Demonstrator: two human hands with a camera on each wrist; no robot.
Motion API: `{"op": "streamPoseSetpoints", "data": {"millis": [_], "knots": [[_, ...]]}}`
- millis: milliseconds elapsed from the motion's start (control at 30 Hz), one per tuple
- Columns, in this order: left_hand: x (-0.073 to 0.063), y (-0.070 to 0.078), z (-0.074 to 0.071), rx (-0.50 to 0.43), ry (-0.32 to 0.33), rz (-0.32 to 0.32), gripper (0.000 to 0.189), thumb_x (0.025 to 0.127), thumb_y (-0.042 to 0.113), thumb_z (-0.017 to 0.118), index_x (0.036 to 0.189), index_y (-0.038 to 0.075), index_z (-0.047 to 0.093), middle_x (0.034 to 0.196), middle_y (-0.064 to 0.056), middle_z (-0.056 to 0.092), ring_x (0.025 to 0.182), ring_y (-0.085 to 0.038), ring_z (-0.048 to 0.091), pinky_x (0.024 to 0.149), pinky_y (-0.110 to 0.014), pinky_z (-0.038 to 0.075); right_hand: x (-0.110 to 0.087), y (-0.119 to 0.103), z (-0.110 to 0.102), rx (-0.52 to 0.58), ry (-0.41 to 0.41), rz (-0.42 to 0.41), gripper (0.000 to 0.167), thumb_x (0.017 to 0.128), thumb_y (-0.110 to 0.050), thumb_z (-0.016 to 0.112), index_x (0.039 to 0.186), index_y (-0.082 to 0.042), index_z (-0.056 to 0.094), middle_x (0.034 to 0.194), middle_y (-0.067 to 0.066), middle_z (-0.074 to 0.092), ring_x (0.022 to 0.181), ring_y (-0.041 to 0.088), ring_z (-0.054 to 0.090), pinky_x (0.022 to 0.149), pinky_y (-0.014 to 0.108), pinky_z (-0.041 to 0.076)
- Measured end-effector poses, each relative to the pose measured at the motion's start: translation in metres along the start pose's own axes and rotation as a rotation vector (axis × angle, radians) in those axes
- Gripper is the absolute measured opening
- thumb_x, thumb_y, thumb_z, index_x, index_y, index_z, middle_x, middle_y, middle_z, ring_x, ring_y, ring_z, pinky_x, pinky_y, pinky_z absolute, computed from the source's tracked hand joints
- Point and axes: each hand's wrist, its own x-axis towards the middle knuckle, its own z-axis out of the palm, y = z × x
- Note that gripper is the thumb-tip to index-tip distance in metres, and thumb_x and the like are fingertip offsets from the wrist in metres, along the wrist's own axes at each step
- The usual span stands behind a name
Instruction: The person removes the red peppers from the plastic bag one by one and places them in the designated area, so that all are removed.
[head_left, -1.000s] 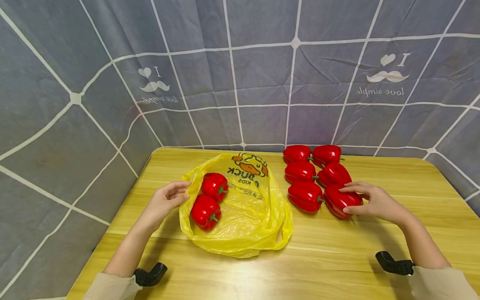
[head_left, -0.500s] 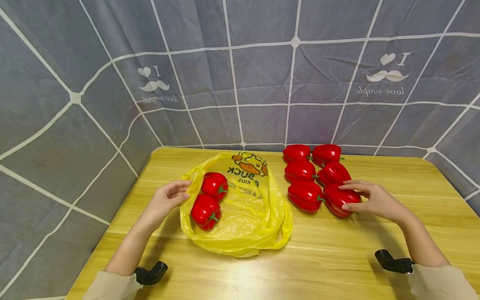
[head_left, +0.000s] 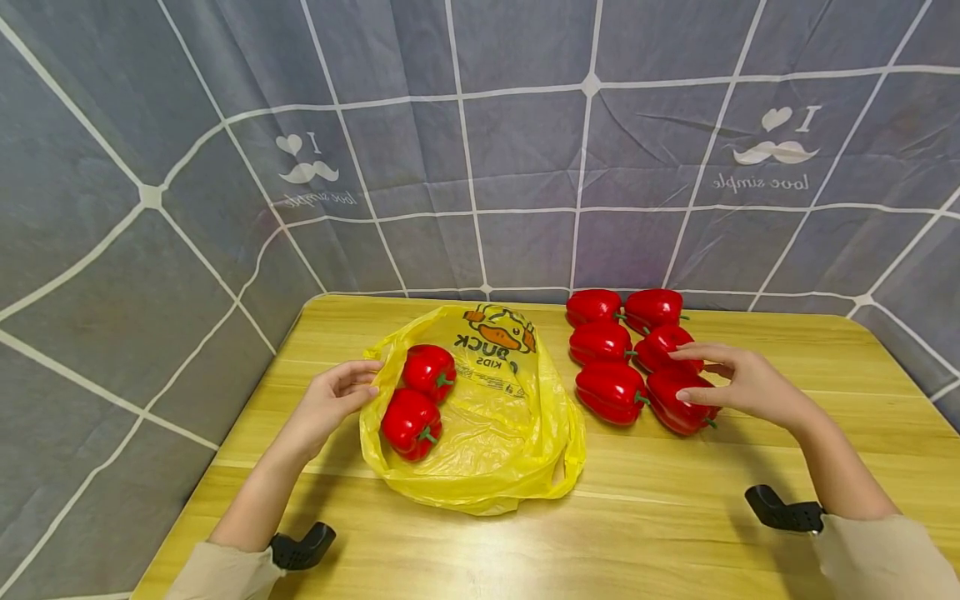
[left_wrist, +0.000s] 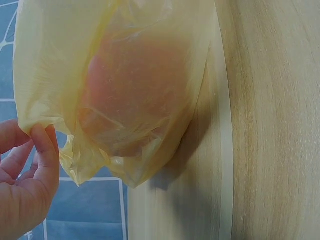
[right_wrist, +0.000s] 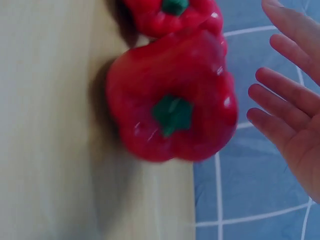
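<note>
A yellow plastic bag [head_left: 480, 450] with a duck print lies with its mouth spread. Two red bell peppers, one behind [head_left: 429, 372] and one in front [head_left: 409, 423], rest inside at its left. My left hand [head_left: 328, 407] pinches the bag's left edge between thumb and finger; the left wrist view shows this hand [left_wrist: 31, 185] with the film bunched. My right hand [head_left: 750, 387] hovers over the nearest right-hand bell pepper [head_left: 678, 407], holding nothing. In the right wrist view its fingers are extended, apart from that bell pepper [right_wrist: 195, 70].
Several more red bell peppers, such as the front left one [head_left: 611, 392] and the back right one [head_left: 654, 310], lie in two columns right of the bag. A wooden table [head_left: 637, 517] carries everything. Behind it hangs a grey gridded cloth [head_left: 525, 167].
My right hand has loosened from the front right bell pepper and risen slightly back and up. The pepper now lies close against its neighbours. My left hand and the bag have hardly moved.
</note>
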Motion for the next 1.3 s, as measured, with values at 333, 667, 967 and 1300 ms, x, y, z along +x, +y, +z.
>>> {"op": "streamPoseSetpoints", "data": {"millis": [333, 667, 967, 1300], "knots": [[0.000, 0.002, 0.000, -0.017, 0.007, -0.011, 0.041, 0.090, 0.004, 0.059, 0.128, -0.010, 0.048, 0.111, -0.021, 0.057, 0.090, -0.008, 0.057, 0.078, -0.018, 0.048, 0.033, -0.034, 0.000, -0.020, -0.063, 0.032, 0.053, 0.078, -0.026, 0.077, 0.123, -0.007, 0.059, 0.124, 0.010, 0.058, 0.113, 0.030, 0.052, 0.086, 0.036, 0.050], [0.000, 0.001, 0.001, -0.022, 0.008, -0.005, 0.040, 0.090, 0.002, 0.058, 0.127, -0.010, 0.047, 0.109, -0.020, 0.057, 0.089, -0.008, 0.057, 0.078, -0.018, 0.048, 0.074, -0.061, 0.020, 0.038, -0.130, -0.049, 0.051, 0.076, -0.026, 0.078, 0.121, -0.011, 0.061, 0.122, 0.007, 0.057, 0.104, 0.028, 0.054, 0.085, 0.041, 0.049], [0.000, 0.001, 0.002, -0.006, 0.007, -0.014, 0.041, 0.090, 0.004, 0.059, 0.127, -0.009, 0.048, 0.109, -0.020, 0.056, 0.088, -0.008, 0.056, 0.078, -0.018, 0.048, 0.108, -0.085, 0.044, 0.033, -0.180, -0.093, 0.055, 0.075, -0.026, 0.079, 0.123, -0.008, 0.060, 0.123, 0.008, 0.058, 0.111, 0.025, 0.053, 0.087, 0.043, 0.048], [0.001, 0.001, 0.002, -0.015, 0.007, 0.000, 0.040, 0.090, 0.004, 0.059, 0.126, -0.010, 0.049, 0.107, -0.018, 0.057, 0.088, -0.009, 0.056, 0.076, -0.018, 0.048, 0.137, -0.104, 0.076, 0.102, -0.238, -0.155, 0.050, 0.076, -0.023, 0.077, 0.121, -0.005, 0.062, 0.124, 0.009, 0.058, 0.114, 0.028, 0.052, 0.093, 0.046, 0.044]]}}
